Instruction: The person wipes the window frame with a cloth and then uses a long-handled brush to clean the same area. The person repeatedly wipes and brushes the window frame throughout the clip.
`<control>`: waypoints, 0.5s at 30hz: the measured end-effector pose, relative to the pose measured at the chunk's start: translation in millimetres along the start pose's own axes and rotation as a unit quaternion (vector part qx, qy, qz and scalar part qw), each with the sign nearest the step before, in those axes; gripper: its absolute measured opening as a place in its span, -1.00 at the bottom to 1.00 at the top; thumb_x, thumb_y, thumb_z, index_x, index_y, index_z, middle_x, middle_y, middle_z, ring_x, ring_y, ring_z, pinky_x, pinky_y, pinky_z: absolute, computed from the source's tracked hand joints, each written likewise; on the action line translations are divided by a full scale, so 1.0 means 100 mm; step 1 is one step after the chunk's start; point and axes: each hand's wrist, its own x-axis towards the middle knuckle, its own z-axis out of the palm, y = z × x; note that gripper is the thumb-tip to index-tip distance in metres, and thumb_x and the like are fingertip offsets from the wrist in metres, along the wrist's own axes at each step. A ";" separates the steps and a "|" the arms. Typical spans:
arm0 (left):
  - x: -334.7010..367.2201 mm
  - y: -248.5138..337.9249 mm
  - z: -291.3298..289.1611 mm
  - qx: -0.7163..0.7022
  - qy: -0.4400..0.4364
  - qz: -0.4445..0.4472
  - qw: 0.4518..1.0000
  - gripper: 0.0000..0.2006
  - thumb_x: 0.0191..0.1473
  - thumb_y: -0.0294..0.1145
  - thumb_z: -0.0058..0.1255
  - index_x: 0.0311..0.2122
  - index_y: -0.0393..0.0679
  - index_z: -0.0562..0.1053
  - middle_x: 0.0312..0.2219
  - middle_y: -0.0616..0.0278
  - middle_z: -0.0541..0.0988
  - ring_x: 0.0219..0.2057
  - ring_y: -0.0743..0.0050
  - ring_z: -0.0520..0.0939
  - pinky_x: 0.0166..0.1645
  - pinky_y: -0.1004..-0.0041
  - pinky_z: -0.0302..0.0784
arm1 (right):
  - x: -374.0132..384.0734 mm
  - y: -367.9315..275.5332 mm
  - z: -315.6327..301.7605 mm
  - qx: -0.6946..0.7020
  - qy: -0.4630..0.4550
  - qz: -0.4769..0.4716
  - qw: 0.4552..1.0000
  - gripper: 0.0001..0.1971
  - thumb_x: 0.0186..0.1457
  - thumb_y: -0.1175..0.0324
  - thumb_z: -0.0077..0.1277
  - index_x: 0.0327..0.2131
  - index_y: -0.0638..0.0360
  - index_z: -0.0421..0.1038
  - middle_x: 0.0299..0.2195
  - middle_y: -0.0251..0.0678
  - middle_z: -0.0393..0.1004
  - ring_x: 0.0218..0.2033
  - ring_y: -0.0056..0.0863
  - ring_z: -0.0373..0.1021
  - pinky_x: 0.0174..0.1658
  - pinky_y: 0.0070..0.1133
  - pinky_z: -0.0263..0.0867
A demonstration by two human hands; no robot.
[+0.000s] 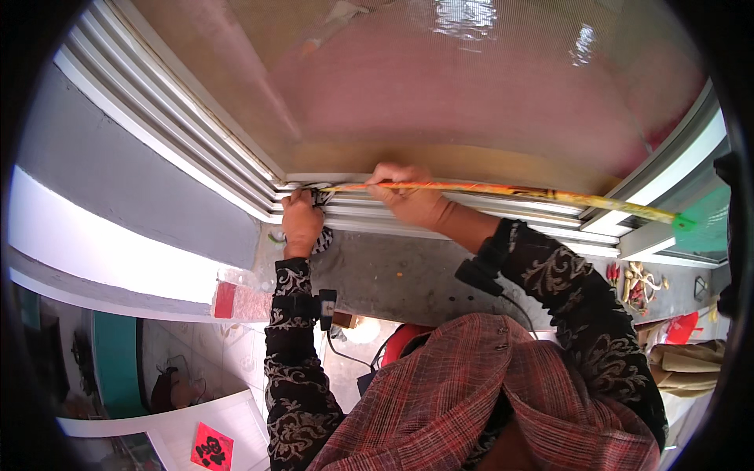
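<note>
With the right hand (410,195) closed around the stick (479,188) and the left hand (301,223) clamped on the cloth (323,239), guide the tip squarely into the window track (369,212) at left.

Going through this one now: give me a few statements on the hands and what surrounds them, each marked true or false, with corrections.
1. The left hand touches a black-and-white cloth. True.
2. The right hand is empty. False: it grips an orange-yellow stick.
3. The stick's green end is beside the left hand. False: it is at the far right, away from that hand.
4. Small red things lie on the grey ledge. True.
5. Both sleeves are plain white. False: they are black with pale swirls.
</note>
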 end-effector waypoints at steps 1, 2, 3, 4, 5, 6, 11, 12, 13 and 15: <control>-0.02 0.06 0.00 -0.011 -0.011 0.014 1.000 -0.70 -0.23 -0.52 0.00 -0.25 -0.24 0.45 -0.17 0.06 0.51 -0.15 -0.14 0.43 -0.06 0.13 0.45 | -0.05 -0.02 -0.11 -0.006 -0.007 0.006 1.000 -0.90 0.10 0.41 0.10 -0.38 0.23 0.45 -0.54 -0.42 0.41 -0.50 -0.70 0.29 -0.39 -0.67 0.25; -0.02 0.12 0.01 -0.009 -0.010 0.033 0.999 -0.72 -0.23 -0.53 0.00 -0.28 -0.24 0.45 -0.19 0.06 0.51 -0.15 -0.14 0.43 -0.07 0.13 0.45 | -0.09 -0.04 -0.21 -0.007 -0.010 -0.003 1.000 -0.90 0.10 0.41 0.10 -0.39 0.22 0.45 -0.54 -0.42 0.41 -0.50 -0.70 0.29 -0.39 -0.67 0.25; -0.03 0.23 0.02 0.013 -0.010 0.064 0.998 -0.74 -0.25 -0.54 0.00 -0.31 -0.24 0.44 -0.24 0.05 0.51 -0.16 -0.14 0.44 -0.10 0.11 0.47 | -0.13 -0.08 -0.31 -0.011 -0.004 -0.006 1.000 -0.91 0.09 0.43 0.09 -0.41 0.22 0.43 -0.55 -0.38 0.40 -0.53 -0.65 0.29 -0.42 -0.65 0.25; -0.03 0.34 0.04 0.003 -0.019 0.072 0.997 -0.76 -0.26 -0.55 0.01 -0.34 -0.24 0.43 -0.26 0.05 0.50 -0.17 -0.14 0.44 -0.11 0.11 0.47 | -0.19 -0.12 -0.39 -0.008 0.006 -0.020 1.000 -0.92 0.08 0.45 0.09 -0.42 0.22 0.42 -0.57 -0.35 0.38 -0.56 -0.61 0.28 -0.44 -0.63 0.24; -0.05 0.48 0.06 -0.015 -0.026 0.084 0.996 -0.75 -0.27 -0.55 0.01 -0.33 -0.24 0.43 -0.25 0.02 0.51 -0.18 -0.15 0.45 -0.09 0.10 0.44 | -0.24 -0.17 -0.49 -0.005 0.015 -0.033 0.999 -0.93 0.07 0.47 0.08 -0.44 0.21 0.41 -0.59 -0.32 0.37 -0.58 -0.56 0.28 -0.47 -0.60 0.24; -0.07 0.62 0.07 -0.035 -0.039 0.093 0.994 -0.73 -0.27 -0.54 0.02 -0.32 -0.23 0.43 -0.24 -0.01 0.51 -0.18 -0.16 0.45 -0.07 0.10 0.41 | -0.31 -0.23 -0.59 -0.014 0.012 -0.037 0.999 -0.93 0.07 0.48 0.08 -0.44 0.22 0.41 -0.59 -0.31 0.38 -0.58 -0.56 0.29 -0.47 -0.60 0.24; -0.19 1.50 0.14 -0.099 -0.048 0.198 0.974 -0.78 -0.29 -0.60 0.03 -0.38 -0.26 0.43 -0.32 0.01 0.48 -0.18 -0.08 0.43 -0.08 0.14 0.43 | -0.86 -0.66 -1.33 -0.088 -0.014 -0.047 0.995 -0.94 0.05 0.54 0.11 -0.42 0.25 0.42 -0.56 -0.28 0.42 -0.53 -0.55 0.35 -0.44 -0.61 0.27; -0.21 1.67 0.16 -0.115 -0.047 0.229 0.966 -0.78 -0.29 -0.61 0.03 -0.39 -0.27 0.43 -0.33 0.01 0.48 -0.18 -0.07 0.43 -0.08 0.15 0.43 | -0.97 -0.76 -1.46 -0.100 -0.014 -0.043 0.994 -0.94 0.05 0.54 0.11 -0.42 0.25 0.42 -0.55 -0.27 0.43 -0.53 -0.55 0.35 -0.43 -0.61 0.28; -0.23 1.83 0.17 -0.116 -0.057 0.239 0.962 -0.78 -0.28 -0.62 0.03 -0.38 -0.28 0.43 -0.34 0.01 0.47 -0.19 -0.06 0.43 -0.08 0.16 0.43 | -1.06 -0.84 -1.59 -0.114 -0.013 -0.038 0.993 -0.94 0.05 0.54 0.12 -0.42 0.26 0.42 -0.54 -0.26 0.44 -0.52 -0.54 0.36 -0.42 -0.60 0.29; -0.25 2.15 0.23 -0.130 -0.074 0.268 0.952 -0.78 -0.27 -0.63 0.03 -0.37 -0.30 0.44 -0.34 0.02 0.46 -0.20 -0.06 0.42 -0.08 0.18 0.44 | -1.24 -1.00 -1.82 -0.132 -0.004 0.022 0.991 -0.94 0.06 0.53 0.12 -0.41 0.27 0.43 -0.54 -0.27 0.45 -0.51 -0.53 0.37 -0.41 -0.60 0.29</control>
